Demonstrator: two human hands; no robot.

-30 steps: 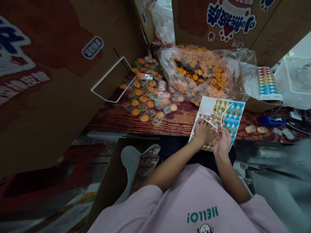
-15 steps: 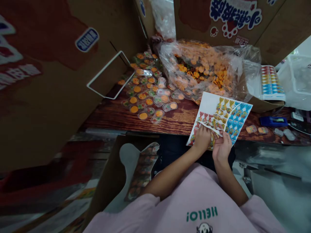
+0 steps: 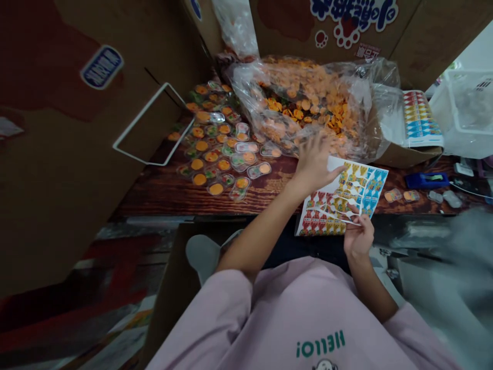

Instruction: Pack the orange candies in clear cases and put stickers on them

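Observation:
A printed sticker sheet (image 3: 327,199) with red, yellow and blue candy-shaped labels lies over the table's front edge, its white cut-out border partly lifted. My right hand (image 3: 359,237) is closed at the sheet's lower edge, fingertips pinched there; whether a loose label is also between them, I cannot make out. My left hand (image 3: 314,162) is stretched out with fingers spread, holding nothing, over the sheet's upper left corner. Its fingertips overlap the front of a clear plastic bag (image 3: 250,87) full of small orange-topped pieces; touching or apart cannot be told.
Many small clear packs (image 3: 215,189) with orange contents lie on the wooden table (image 3: 162,198) to the left. Large cartons (image 3: 46,169) stand left and behind. At right are a box with more sticker sheets (image 3: 421,123), a blue tape dispenser (image 3: 427,180) and a white basket (image 3: 468,123).
My left hand has left the sticker sheet and moved up and forward to the bag, its fingers opening. My right hand remains at the sheet, slightly lower. The view has shifted rightward.

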